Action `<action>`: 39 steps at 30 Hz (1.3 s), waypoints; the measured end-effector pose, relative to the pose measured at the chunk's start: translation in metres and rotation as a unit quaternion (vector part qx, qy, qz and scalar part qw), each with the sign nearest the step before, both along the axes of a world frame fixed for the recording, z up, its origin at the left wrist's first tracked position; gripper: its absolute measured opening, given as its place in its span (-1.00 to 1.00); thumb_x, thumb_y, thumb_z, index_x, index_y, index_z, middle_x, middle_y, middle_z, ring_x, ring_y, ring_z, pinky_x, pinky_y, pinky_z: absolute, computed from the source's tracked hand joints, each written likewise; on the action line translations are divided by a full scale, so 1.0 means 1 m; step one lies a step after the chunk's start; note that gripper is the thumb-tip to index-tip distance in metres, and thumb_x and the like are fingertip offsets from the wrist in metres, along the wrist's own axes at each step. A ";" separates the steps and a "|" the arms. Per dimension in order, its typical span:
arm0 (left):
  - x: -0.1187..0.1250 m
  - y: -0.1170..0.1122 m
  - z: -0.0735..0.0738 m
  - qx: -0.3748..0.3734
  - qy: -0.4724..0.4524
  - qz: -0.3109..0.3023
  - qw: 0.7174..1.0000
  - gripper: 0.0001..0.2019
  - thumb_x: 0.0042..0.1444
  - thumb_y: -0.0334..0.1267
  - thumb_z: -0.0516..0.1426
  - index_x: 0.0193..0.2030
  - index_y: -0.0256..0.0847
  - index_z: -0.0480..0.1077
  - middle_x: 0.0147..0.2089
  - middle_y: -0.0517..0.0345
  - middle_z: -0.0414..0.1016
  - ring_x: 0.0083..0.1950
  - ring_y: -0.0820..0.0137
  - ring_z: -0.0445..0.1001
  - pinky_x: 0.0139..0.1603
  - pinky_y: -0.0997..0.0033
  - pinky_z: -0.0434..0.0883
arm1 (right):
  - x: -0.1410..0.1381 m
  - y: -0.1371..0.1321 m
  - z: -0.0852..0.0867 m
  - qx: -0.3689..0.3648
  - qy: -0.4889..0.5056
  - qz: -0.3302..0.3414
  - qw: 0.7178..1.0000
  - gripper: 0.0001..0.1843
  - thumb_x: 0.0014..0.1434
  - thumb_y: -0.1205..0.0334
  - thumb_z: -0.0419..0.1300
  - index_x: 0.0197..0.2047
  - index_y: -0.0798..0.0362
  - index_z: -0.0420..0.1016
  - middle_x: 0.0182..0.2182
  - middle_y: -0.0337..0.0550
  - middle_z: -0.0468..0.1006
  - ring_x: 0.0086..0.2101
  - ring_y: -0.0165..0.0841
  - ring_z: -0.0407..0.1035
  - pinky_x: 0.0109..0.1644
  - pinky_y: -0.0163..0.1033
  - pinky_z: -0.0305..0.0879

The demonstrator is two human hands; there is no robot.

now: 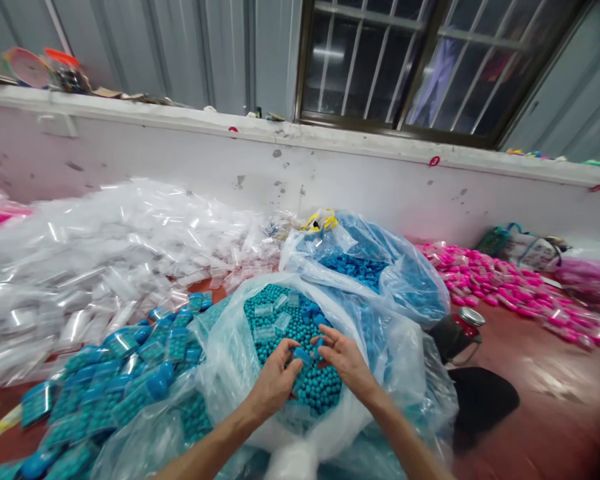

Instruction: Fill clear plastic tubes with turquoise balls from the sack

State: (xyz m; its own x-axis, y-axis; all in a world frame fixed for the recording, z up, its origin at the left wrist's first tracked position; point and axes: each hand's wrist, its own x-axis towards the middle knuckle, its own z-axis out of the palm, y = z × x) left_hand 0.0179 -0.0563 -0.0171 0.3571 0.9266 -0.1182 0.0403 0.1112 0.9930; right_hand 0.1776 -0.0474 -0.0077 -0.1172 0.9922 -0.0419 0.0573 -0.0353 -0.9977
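Note:
My left hand (276,379) is closed around a small clear plastic container (303,357) that looks blue at its top; the fingers partly cover it. Close beside it, my right hand (349,363) pinches a small blue cap (319,345) between thumb and fingers. Both hands are over an opened clear plastic bag (230,340) of teal beads (320,390). Several clear empty containers (264,333) lie on the beads, and more blue caps (310,312) sit at the bag's far right side.
Filled teal containers with blue caps (100,393) are heaped at left, in front of a large pile of clear containers (90,247). Behind stands a bag of blue pieces (355,270). Pink containers (510,283) and a metal-lidded jar (469,320) are on the right, along the wall (330,177).

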 end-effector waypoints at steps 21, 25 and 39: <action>0.020 -0.013 0.005 -0.028 -0.083 0.102 0.991 -0.80 -0.07 -0.19 0.08 -0.30 -0.21 0.25 -0.47 0.27 0.31 -0.44 0.49 0.30 -0.42 0.53 0.27 | -0.040 -0.041 -0.017 0.244 -0.305 -0.006 0.920 -0.24 -0.18 0.18 0.25 0.09 0.15 0.08 -0.14 0.05 0.31 -0.16 -0.17 0.30 -0.12 -0.07 0.29; 0.016 -0.012 0.002 0.043 -0.004 0.082 0.996 -0.87 -0.04 -0.24 0.03 -0.33 -0.20 0.25 -0.48 0.28 0.29 -0.44 0.48 0.28 -0.37 0.51 0.28 | -0.046 -0.045 -0.025 0.240 -0.283 -0.016 0.928 -0.22 -0.14 0.17 0.24 0.14 0.13 0.03 -0.09 0.06 0.29 -0.10 -0.16 0.27 -0.06 -0.08 0.26; -0.178 0.012 0.046 0.150 0.556 0.245 0.780 -0.58 0.10 -0.09 -0.12 0.06 -0.20 0.20 -0.46 0.15 0.43 -0.40 0.25 0.43 -0.35 0.35 0.30 | -0.026 0.025 -0.009 0.189 -0.489 0.136 0.840 -0.56 0.11 0.31 0.05 0.09 0.07 0.21 -0.05 -0.04 0.35 -0.06 -0.26 0.27 -0.01 -0.22 0.19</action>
